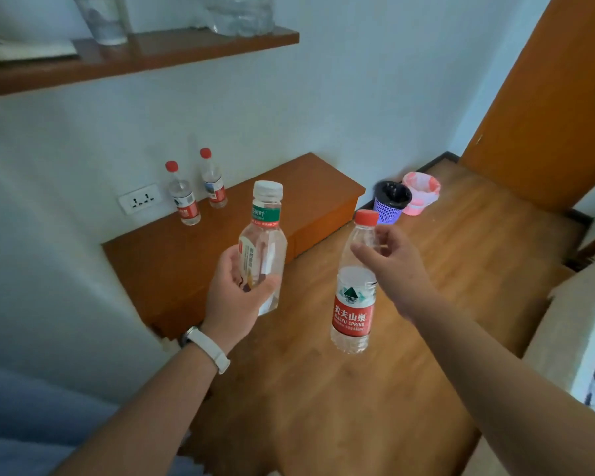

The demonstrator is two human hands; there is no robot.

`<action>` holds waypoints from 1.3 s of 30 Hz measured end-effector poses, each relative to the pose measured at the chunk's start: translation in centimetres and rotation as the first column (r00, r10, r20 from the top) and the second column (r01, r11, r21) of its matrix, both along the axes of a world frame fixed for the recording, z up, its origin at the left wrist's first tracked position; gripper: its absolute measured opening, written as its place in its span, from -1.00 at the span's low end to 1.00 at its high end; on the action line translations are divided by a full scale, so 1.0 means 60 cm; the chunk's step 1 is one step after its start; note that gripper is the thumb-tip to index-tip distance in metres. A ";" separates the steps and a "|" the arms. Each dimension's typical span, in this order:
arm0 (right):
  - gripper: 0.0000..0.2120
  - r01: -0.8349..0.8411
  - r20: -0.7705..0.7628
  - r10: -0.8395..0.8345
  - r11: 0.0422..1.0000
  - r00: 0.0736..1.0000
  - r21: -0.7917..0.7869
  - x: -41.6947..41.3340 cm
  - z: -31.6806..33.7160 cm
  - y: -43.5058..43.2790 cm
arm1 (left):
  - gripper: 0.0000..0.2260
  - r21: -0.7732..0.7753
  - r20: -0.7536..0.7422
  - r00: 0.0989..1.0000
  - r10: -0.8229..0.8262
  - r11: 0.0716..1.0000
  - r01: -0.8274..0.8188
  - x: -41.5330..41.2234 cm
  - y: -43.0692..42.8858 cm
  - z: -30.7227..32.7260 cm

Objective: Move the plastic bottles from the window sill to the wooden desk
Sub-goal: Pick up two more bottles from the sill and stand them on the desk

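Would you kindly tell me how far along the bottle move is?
Done: two red-capped clear plastic bottles stand on the wooden desk. In hand: the left hand grips a white-capped clear bottle with a green label; the right hand holds a red-labelled red-capped bottle near its neck. Left: setting both on the desk. The window sill is out of view.

The wooden desk (pixel 158 269) bears two red-capped bottles (pixel 185 201).
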State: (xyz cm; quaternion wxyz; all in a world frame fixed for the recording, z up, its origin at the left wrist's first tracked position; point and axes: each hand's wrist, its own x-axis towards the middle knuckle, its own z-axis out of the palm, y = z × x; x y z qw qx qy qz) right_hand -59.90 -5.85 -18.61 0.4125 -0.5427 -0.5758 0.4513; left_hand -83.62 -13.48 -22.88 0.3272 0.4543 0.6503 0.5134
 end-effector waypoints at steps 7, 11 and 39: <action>-0.70 0.036 0.000 -0.036 0.999 0.999 0.005 -0.029 0.013 0.057 | -0.43 0.003 0.000 0.999 -0.034 0.999 0.034 -0.043 0.056 -0.009; -0.67 0.022 0.001 -0.022 1.000 1.000 0.017 -0.048 0.010 0.099 | -0.41 -0.008 -0.023 1.000 -0.018 1.000 0.018 -0.058 0.087 -0.011; -0.60 -0.257 -0.037 0.257 0.966 0.966 -0.007 0.059 -0.012 0.624 | -0.46 -0.087 0.005 0.987 0.158 0.984 -0.157 0.111 0.525 0.030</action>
